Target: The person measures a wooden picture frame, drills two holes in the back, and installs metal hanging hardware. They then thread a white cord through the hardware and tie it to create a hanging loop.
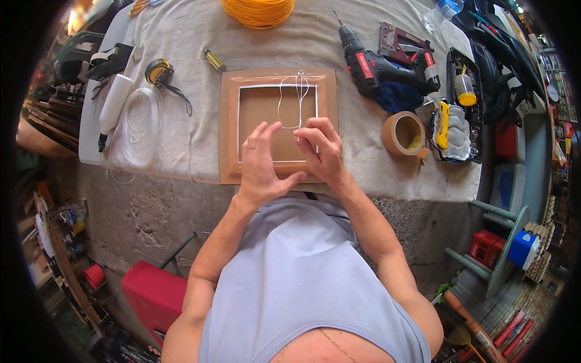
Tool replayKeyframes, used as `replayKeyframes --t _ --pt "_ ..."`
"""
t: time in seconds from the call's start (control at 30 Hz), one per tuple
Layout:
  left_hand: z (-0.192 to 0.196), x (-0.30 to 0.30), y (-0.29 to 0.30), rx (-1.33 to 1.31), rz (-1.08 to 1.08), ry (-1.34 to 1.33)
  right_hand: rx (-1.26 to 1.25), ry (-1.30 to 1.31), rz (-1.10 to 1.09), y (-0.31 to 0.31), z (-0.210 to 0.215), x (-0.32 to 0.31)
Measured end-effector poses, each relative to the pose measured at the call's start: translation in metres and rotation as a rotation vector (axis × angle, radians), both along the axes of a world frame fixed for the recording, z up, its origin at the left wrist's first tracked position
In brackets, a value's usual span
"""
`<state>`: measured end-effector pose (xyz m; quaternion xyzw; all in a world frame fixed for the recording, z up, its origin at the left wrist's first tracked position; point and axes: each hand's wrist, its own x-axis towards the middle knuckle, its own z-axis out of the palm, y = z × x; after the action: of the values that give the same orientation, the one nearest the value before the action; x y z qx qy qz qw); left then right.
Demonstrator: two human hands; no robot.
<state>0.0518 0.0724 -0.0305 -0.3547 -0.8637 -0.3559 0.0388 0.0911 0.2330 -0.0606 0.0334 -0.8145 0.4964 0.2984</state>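
A wooden picture frame (228,130) lies on the cloth-covered table in front of me, with brown board showing inside its white-edged opening. Thin white cord (279,103) hangs in a loop from a small metal hanger (301,73) at the frame's far side. My right hand (323,149) pinches the cord between thumb and fingertips, above the right part of the opening. Over the frame's near left corner, my left hand (264,162) is open, thumb and fingers spread. Its fingertips come close to the loop, but I see nothing held in them.
To the right lie a cordless drill (364,65), a staple gun (404,42), a brown tape roll (392,140) and a tool case (475,115) with a yellow cutter (443,124). Leftward are a tape measure (158,71), clear line (136,134) and a white bottle (116,104). Orange cord (259,13) sits at the back.
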Motion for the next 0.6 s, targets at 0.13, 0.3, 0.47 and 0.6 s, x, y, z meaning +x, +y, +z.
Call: replayKeyframes --t 0.13,0.3,0.47,0.6 --pt "-0.025 0.001 0.0 -0.269 -0.114 0.01 0.123 0.075 0.015 0.0 0.002 0.001" --pt "-0.033 -0.002 -0.002 -0.332 -0.133 0.018 0.158 0.026 0.064 -0.005 0.008 0.026" --pt "-0.041 -0.003 -0.002 -0.367 -0.132 0.04 -0.014 -0.05 0.169 -0.021 0.021 0.047" --pt "-0.044 -0.002 -0.002 -0.361 -0.12 0.031 -0.165 -0.118 0.186 -0.027 0.035 0.064"
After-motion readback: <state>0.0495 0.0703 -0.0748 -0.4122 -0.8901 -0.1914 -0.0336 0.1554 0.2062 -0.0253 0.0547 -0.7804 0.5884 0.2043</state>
